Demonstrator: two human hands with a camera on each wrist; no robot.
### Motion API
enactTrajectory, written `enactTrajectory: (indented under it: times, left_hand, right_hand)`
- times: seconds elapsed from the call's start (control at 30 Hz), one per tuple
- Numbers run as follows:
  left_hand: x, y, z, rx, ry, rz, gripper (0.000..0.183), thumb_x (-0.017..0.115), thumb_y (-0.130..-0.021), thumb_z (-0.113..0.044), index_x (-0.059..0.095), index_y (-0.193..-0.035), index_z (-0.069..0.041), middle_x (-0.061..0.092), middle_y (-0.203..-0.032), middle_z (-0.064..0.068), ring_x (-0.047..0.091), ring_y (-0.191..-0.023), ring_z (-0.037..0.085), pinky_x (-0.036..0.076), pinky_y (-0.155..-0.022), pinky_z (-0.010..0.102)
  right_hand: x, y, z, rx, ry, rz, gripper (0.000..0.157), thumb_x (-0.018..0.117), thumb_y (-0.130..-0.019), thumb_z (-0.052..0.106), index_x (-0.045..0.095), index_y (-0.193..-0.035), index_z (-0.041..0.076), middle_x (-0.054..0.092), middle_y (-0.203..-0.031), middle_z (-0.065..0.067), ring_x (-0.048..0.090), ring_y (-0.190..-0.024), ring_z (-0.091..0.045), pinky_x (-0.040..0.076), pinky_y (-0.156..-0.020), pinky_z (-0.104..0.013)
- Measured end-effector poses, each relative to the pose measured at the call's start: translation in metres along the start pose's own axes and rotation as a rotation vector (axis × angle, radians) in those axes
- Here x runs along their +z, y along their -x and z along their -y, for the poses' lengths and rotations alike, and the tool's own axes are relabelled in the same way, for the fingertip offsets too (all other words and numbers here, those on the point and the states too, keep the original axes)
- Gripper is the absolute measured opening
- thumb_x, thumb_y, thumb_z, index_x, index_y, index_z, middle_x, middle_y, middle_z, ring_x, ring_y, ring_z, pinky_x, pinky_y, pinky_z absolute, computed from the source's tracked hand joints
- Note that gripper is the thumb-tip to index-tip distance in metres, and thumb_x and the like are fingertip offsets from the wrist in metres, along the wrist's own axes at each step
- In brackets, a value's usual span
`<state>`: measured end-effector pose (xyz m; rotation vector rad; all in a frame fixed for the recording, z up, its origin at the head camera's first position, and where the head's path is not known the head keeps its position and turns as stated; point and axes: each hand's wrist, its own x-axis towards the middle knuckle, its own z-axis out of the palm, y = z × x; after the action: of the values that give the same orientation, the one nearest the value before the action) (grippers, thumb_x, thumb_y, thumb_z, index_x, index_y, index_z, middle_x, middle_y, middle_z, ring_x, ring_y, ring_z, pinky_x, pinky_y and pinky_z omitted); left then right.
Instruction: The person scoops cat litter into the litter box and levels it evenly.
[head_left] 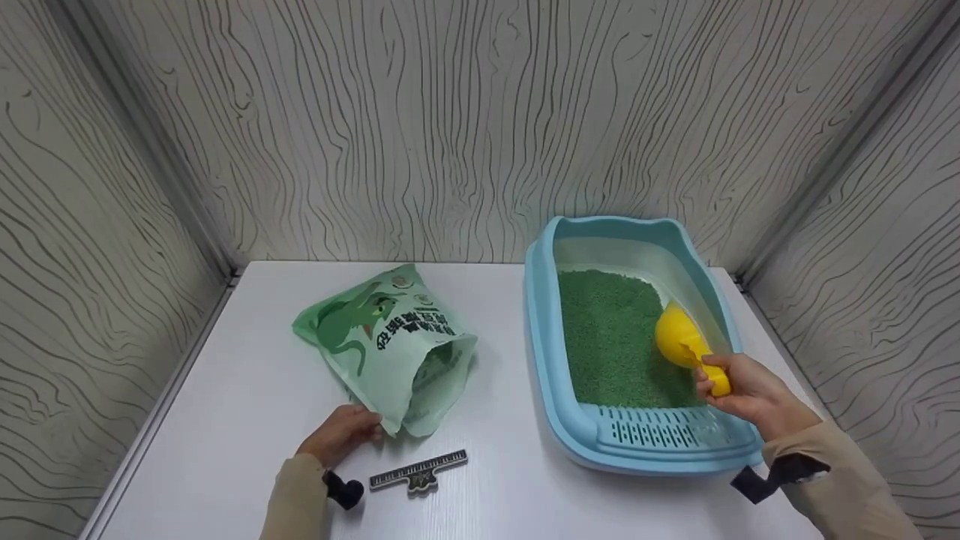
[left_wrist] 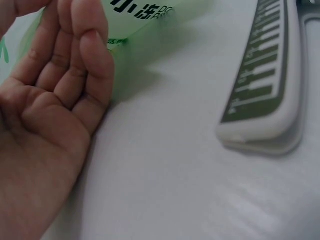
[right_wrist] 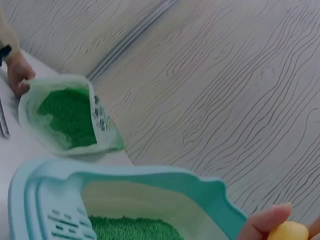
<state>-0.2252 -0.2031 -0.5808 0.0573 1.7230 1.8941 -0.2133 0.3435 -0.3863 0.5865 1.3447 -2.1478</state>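
My right hand (head_left: 757, 394) grips the handle of a yellow scoop (head_left: 677, 337). The scoop's round bowl hangs over green litter pellets (head_left: 615, 337) in a light blue litter box (head_left: 551, 360). In the right wrist view, only the handle end (right_wrist: 288, 231) shows between thumb and fingers. My left hand (head_left: 341, 433) pinches the near edge of a pale green litter bag (head_left: 397, 330) beside its mouth. The bag lies on its side, its mouth gaping toward the front right, and green pellets (right_wrist: 70, 117) show inside it in the right wrist view.
A bag clip (head_left: 418, 474) with a piano-key pattern lies on the white table (head_left: 495, 480) in front of the bag, near my left wrist. Wood-grain panels (head_left: 390, 135) enclose the table at the back and both sides. The litter box has a slotted front ledge (head_left: 652, 431).
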Motion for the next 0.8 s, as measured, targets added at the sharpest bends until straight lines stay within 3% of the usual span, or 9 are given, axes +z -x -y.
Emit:
enactTrajectory:
  times: [0.2,0.57,0.7,0.8]
  left_hand:
    - [0.0,0.0,0.001,0.004,-0.001,-0.002,0.015,0.054,-0.088,-0.011,0.062,-0.076,-0.014,0.062,-0.074,-0.008,0.058,-0.074,0.007,0.049,-0.077,0.024]
    - [-0.002,-0.004,0.005,0.006,-0.025,-0.017,0.015,0.054,-0.088,-0.012,0.063,-0.076,-0.014,0.062,-0.074,-0.007,0.058,-0.074,0.008,0.049,-0.077,0.025]
    - [-0.007,-0.011,0.014,0.002,-0.034,-0.035,0.016,0.054,-0.088,-0.012,0.063,-0.076,-0.015,0.062,-0.074,-0.008,0.058,-0.074,0.007,0.048,-0.076,0.024]
    - [-0.009,-0.014,0.019,0.005,-0.019,-0.04,0.013,0.056,-0.087,-0.014,0.064,-0.077,-0.015,0.062,-0.074,-0.008,0.058,-0.073,0.006,0.049,-0.076,0.023]
  right_hand:
    - [-0.008,-0.019,-0.007,-0.018,0.161,-0.121,0.025,0.035,-0.096,0.015,0.015,-0.111,0.009,0.047,-0.072,0.001,0.044,-0.057,-0.006,0.04,-0.053,-0.012]
    - [-0.02,-0.052,-0.017,-0.094,0.431,-0.283,0.029,0.038,-0.092,0.018,0.024,-0.111,0.0,0.044,-0.067,0.004,0.042,-0.05,-0.003,0.039,-0.047,-0.011]
    - [-0.02,-0.063,-0.019,-0.115,0.445,-0.302,0.027,0.038,-0.093,0.018,0.026,-0.111,0.001,0.044,-0.068,0.003,0.042,-0.05,-0.003,0.04,-0.047,-0.013]
    - [-0.018,-0.071,-0.021,-0.154,0.52,-0.293,0.029,0.037,-0.092,0.018,0.028,-0.111,-0.003,0.043,-0.068,0.003,0.041,-0.049,-0.003,0.039,-0.047,-0.014]
